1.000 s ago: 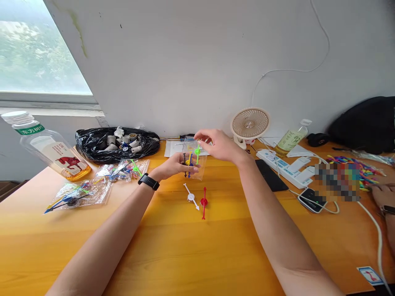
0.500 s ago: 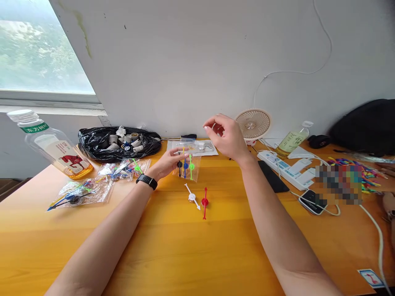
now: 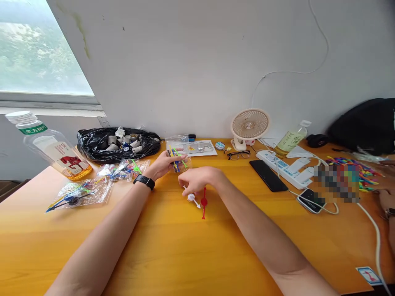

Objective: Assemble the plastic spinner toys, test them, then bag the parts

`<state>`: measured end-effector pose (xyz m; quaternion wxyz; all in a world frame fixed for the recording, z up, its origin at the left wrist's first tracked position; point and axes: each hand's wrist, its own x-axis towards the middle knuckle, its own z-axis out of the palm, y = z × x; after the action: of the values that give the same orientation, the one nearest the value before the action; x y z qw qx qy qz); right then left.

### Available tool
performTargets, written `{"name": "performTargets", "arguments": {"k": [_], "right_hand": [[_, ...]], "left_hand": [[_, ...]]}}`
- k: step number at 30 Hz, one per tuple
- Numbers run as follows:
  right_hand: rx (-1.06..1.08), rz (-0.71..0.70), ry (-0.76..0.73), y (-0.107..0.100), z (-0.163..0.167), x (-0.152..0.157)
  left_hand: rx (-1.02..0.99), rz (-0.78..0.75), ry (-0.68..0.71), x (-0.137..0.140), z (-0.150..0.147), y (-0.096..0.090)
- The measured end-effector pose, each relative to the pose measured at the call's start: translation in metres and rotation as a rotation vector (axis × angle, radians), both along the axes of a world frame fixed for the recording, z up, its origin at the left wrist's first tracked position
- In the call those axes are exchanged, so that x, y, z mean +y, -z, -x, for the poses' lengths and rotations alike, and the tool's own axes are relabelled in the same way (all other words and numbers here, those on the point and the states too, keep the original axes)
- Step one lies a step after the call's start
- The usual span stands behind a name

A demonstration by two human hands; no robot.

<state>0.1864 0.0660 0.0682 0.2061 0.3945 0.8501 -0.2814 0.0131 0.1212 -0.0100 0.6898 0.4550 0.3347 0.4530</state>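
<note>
My left hand (image 3: 163, 163) grips a small clear plastic bag (image 3: 184, 164) at its edge. Inside are arrow spinners in yellow, blue and green, tilted to one side. Over the middle of the table, my right hand (image 3: 197, 181) bends down with its fingers curled round the tail end of a white arrow spinner (image 3: 191, 197); its fingertips are partly hidden. Close to the right of that spinner lies a red arrow spinner (image 3: 204, 202), flat on the wood. More bagged spinners (image 3: 74, 199) rest on the table left of my left wrist.
A tall drink bottle (image 3: 58, 152) and a black bag of tube pieces (image 3: 92, 152) stand at the left. Behind are a fan (image 3: 249, 124) and glasses (image 3: 239, 155). To the right lie a black phone (image 3: 268, 175), a power strip (image 3: 284, 168) and cables. Another person's hand (image 3: 387, 201) shows at the right edge.
My right hand has come down and left from in front of the fan to the white spinner. The bag in my left hand has tilted and shifted slightly left.
</note>
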Motion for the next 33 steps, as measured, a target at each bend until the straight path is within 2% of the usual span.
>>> {"name": "performTargets", "arguments": {"k": [3,5,8,10,11,13,16,19,25,33], "right_hand": [[0.057,-0.058,-0.041,0.015,0.010,0.001],[0.179,-0.022,-0.046,0.015,0.007,0.003],[0.503,0.091,0.005,0.002,-0.005,0.009],[0.790,0.057,0.095,-0.013,-0.015,0.012],[0.937,-0.012,0.158,-0.021,-0.021,0.014],[1.201,-0.240,0.310,-0.035,-0.031,0.017],[1.431,-0.584,0.484,-0.049,-0.043,0.019],[1.417,-0.718,0.486,-0.051,-0.050,0.020],[1.106,-0.789,0.395,-0.041,-0.049,0.022],[0.745,-0.728,0.323,-0.040,-0.054,0.021]], "left_hand": [[0.028,-0.069,-0.024,-0.001,-0.002,-0.008],[0.068,-0.109,-0.029,-0.001,-0.001,-0.012],[0.172,-0.227,-0.043,0.000,0.002,-0.016],[0.243,-0.309,-0.052,-0.001,0.003,-0.019],[0.267,-0.329,-0.048,-0.002,0.003,-0.021],[0.291,-0.322,-0.021,-0.005,0.001,-0.026],[0.326,-0.291,0.029,-0.013,-0.003,-0.035],[0.350,-0.296,0.075,-0.019,-0.007,-0.042],[0.341,-0.333,0.136,-0.021,-0.012,-0.044],[0.355,-0.381,0.174,-0.019,-0.015,-0.040]]}}
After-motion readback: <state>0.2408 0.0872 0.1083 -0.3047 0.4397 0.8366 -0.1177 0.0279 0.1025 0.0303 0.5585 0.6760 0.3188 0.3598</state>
